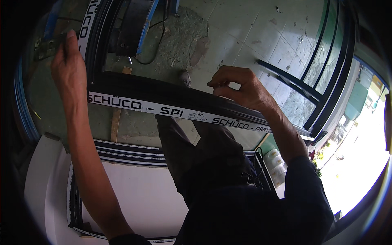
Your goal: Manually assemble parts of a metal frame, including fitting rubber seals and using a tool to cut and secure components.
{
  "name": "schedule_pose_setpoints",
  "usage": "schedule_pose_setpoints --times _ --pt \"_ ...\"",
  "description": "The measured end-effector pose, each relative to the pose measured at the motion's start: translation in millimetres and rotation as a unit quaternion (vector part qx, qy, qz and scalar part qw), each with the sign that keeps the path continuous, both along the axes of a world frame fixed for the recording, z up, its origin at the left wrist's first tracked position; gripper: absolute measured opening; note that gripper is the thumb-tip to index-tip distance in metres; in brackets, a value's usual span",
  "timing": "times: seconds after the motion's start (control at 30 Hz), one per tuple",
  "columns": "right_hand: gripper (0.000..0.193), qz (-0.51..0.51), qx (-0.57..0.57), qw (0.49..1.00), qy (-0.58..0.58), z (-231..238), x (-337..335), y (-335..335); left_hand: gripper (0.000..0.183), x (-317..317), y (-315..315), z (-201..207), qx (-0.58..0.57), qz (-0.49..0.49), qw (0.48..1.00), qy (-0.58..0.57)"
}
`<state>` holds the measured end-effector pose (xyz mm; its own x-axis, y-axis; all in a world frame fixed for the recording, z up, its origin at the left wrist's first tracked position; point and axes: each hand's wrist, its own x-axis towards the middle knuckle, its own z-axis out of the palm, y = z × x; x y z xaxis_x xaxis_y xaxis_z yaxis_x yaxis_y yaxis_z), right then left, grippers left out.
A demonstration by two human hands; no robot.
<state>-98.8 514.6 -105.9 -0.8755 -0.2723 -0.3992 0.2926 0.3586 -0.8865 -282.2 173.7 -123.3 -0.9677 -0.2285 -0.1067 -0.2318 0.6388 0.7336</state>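
Note:
A large black window or door frame [159, 90] with white printed protective tape along its outer face stands in front of me. Its near rail crosses the view, and its left upright rises at the upper left. My left hand [70, 65] is closed at the outer edge of that upright, with some fingers hidden. My right hand [243, 87] is just above the right part of the near rail, thumb and forefinger curled together in a pinch. Whatever lies between those fingertips is too small to make out.
Glazed black frames [322, 81] stand at the right. A blue and black machine [136, 28] with a cable is beyond the frame. More taped profiles [130, 151] and a white panel [134, 196] lie at the lower left. Several translucent containers [275, 165] stand beside me.

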Motion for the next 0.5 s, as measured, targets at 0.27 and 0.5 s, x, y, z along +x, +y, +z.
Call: schedule_pose_setpoints --times 0.27,0.5 --pt "0.026 0.135 0.151 0.975 0.090 12 10 14 0.060 -7 -3 -5 -0.006 0.000 1.000 -0.021" --pt "0.030 0.356 0.192 0.880 0.249 -14 -29 -11 0.061 -9 -4 -13 -0.049 0.000 0.999 -0.019"
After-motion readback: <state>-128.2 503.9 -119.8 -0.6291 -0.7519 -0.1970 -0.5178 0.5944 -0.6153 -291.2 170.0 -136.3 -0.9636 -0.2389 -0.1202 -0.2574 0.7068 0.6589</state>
